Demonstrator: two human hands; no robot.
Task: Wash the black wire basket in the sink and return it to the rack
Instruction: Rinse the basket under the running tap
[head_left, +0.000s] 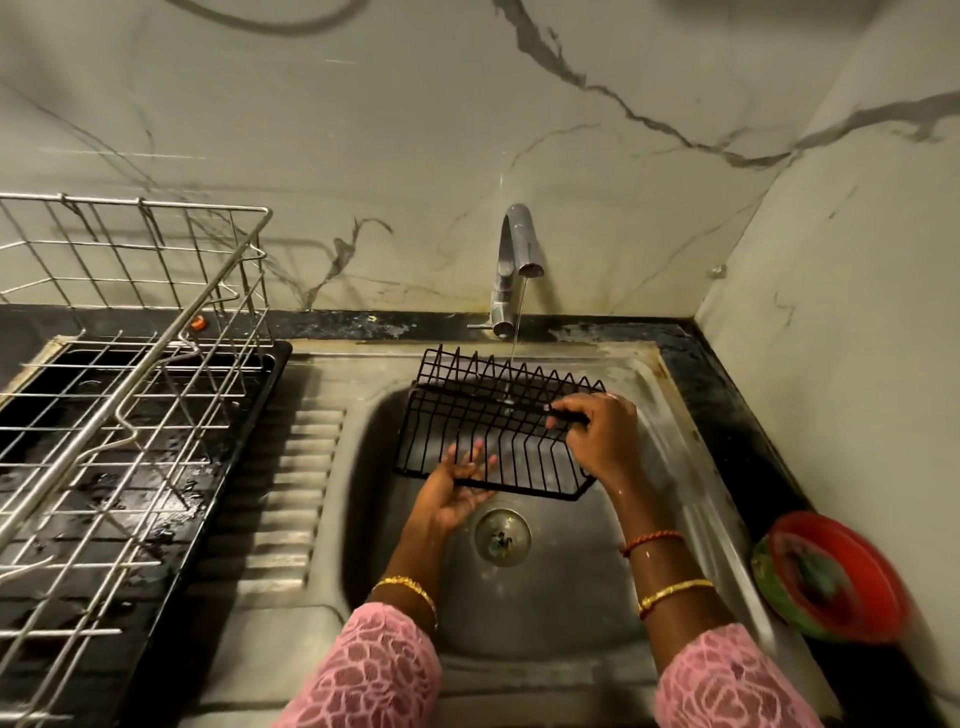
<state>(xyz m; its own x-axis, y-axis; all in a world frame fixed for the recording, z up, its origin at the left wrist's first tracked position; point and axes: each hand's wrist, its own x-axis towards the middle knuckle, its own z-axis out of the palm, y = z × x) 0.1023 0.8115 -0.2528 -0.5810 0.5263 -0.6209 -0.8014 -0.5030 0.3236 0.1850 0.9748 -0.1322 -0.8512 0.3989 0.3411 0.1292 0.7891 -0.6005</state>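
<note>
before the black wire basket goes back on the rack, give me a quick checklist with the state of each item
1. Thin stream from the chrome tap lands on the black wire basket: ok.
2. Right hand grips the basket's upper bar: ok.
3. Left hand supports the lower edge, fingers straight: ok.
4. Basket fully rinsed: cannot tell.
5. Steel wire rack has free space: ok.
6. Tap turned off: not ok.
</note>
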